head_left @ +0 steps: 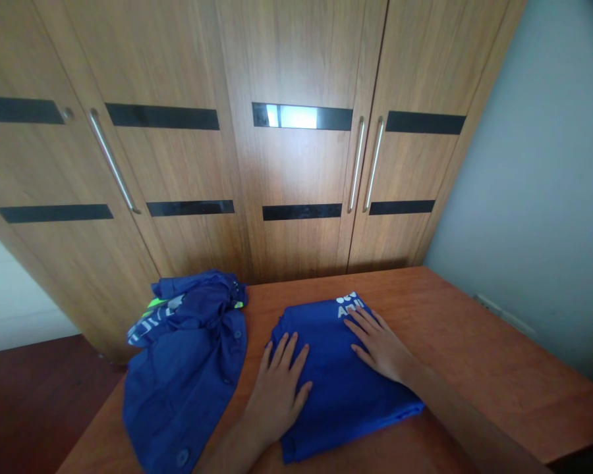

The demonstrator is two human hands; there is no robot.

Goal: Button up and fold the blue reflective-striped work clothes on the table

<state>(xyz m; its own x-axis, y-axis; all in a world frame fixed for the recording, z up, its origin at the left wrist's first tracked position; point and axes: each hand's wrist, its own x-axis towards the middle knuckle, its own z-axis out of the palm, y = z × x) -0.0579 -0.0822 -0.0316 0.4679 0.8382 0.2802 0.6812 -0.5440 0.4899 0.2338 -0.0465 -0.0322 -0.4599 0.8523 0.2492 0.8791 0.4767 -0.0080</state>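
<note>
A blue garment [336,395] with white print near its far edge lies folded into a flat bundle on the wooden table. My left hand [281,388] rests on its left side, fingers spread. Across the right part of the same garment lies my right hand [378,342], flat and open, its fingertips by the white lettering and covering some of it. Neither hand grips the cloth. To the left of my left hand is a loose, crumpled heap of dark blue clothes [188,368], with buttons on the nearer piece and a bright green patch showing farther back.
The reddish-brown table [474,355] runs up to a tall wooden wardrobe [296,243] with metal handles and black strips. A pale wall [538,197] stands at the right, with what looks like a socket strip [504,315] low on it. Dark floor [39,388] shows at the left.
</note>
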